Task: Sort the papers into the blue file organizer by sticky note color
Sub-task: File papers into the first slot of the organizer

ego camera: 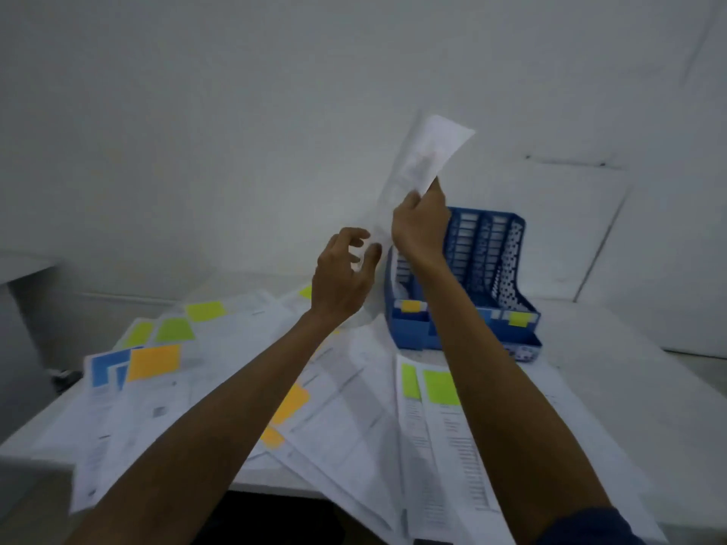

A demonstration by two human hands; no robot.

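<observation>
Paper point(427, 159) is pinched upright in my right grip point(419, 226), raised beside the blue file organizer point(489, 245), presumably to feed a slot, while my left grip point(342, 277), fingers apart, hovers at its lower edge.

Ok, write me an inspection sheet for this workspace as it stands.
surface: white table, largely covered by paper.
job's things: blue file organizer upright at far right, orange label and green label on its front; loose papers spread out, bearing green sticky note, orange sticky note, blue sticky note; held paper raised above the organizer, its note colour hidden.
clutter: nothing seen.
grippers: right hand pinches the held paper; left hand curled at its lower edge, grip unclear.
cables: nothing seen.
surroundings: white wall; grey surface at left.
</observation>
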